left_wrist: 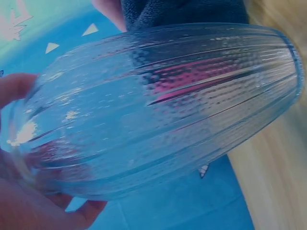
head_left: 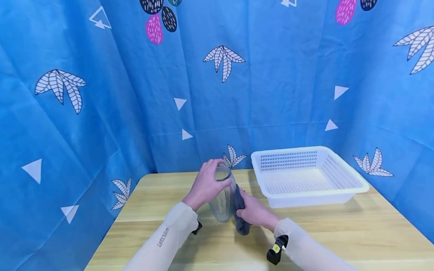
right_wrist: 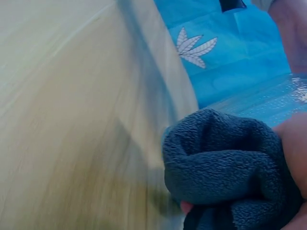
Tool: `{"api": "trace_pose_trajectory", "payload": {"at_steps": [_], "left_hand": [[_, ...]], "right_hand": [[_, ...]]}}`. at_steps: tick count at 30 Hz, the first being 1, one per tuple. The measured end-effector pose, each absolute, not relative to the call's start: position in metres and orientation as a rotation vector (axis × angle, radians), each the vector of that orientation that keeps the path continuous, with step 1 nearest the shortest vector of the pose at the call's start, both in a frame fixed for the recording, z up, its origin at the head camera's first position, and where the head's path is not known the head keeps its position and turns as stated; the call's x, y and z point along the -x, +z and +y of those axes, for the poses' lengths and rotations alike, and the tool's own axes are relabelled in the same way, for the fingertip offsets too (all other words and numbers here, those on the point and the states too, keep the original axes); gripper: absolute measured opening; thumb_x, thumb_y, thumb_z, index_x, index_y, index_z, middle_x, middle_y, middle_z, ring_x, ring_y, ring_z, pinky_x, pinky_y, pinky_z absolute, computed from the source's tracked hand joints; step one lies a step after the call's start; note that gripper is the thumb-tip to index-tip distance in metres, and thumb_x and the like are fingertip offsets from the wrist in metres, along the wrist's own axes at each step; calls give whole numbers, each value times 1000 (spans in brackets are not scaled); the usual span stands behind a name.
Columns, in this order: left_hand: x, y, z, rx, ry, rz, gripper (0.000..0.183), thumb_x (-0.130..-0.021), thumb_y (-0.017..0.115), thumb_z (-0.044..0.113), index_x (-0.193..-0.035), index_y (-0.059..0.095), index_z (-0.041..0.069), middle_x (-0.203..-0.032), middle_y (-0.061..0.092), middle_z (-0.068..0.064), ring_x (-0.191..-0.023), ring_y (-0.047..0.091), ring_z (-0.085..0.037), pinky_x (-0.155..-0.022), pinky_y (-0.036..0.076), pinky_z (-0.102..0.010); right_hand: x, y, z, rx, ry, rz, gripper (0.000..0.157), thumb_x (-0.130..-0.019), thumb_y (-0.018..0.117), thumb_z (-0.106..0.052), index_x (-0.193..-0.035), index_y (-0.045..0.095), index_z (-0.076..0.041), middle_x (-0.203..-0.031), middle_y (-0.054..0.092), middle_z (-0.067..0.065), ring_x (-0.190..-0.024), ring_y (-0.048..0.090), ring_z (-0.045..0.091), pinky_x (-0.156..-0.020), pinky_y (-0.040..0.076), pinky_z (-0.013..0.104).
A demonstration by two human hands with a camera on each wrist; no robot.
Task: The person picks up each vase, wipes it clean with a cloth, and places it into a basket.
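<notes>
A clear ribbed glass vase (head_left: 221,203) stands upright on the table, its open rim facing up. My left hand (head_left: 208,181) grips it around the rim, thumb on the near side and fingers on the far side. In the left wrist view the vase (left_wrist: 158,115) fills the frame, with vertical ridges and a dimpled texture. My right hand (head_left: 254,209) holds a bunched dark grey cloth (head_left: 241,214) against the vase's right side. The right wrist view shows the cloth (right_wrist: 225,163) folded thickly in the hand, its fingers mostly hidden behind it.
A white perforated plastic basket (head_left: 312,200) sits to the right at the back of the light wooden table (head_left: 162,201). A blue patterned curtain (head_left: 219,111) hangs behind the table and at both sides.
</notes>
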State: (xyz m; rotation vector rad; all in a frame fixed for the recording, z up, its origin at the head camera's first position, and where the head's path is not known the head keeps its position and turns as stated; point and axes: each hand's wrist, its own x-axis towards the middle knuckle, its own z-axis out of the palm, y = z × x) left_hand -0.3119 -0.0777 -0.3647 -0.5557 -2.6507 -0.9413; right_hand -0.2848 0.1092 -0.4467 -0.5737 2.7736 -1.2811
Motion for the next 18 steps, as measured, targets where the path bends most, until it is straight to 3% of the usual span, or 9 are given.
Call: {"api": "trace_pose_trajectory", "payload": {"at_steps": [4,8,11,15,18], "left_hand": [[305,-357,-79,533,-967,-2719,66,-86,74,49,-143,53,25,-140,56,2,-128,48,-22,-104,44,-50],[304,-352,-76,604,-1032,-2763,63,-89,74,39,-146,50,25,-148,51,2,-138,44,-25,-109,41,-54],[306,-351,-74,666,-1015,-2760,64,-87,72,33,-146,50,22,-151,49,2,-141,41,-25,-112,38,-53],[309,-355,-71,654,-983,-2746,67,-83,71,34,-144,50,17,-143,48,-2,-132,42,-23,-107,42,-48],[309,-361,-70,602,-987,-2736,67,-85,73,40,-143,49,16,-135,47,-5,-124,43,-22,-101,45,-45]], "right_hand": [[284,-437,111,511,-1358,2833,83,-83,66,-2,-158,29,-7,-126,63,27,-101,65,29,-80,56,44],[280,-415,117,548,-1366,2982,88,-83,67,-2,-160,25,-10,-129,62,24,-97,64,27,-77,54,41],[279,-401,118,627,-1348,3104,90,-82,68,-1,-160,25,-11,-135,59,20,-104,62,29,-84,53,45],[281,-396,114,663,-1277,3129,92,-84,67,-1,-162,21,-14,-146,52,19,-120,58,32,-93,50,49],[285,-403,111,655,-1276,3062,92,-84,66,1,-162,18,-13,-150,48,19,-122,58,31,-93,51,48]]}}
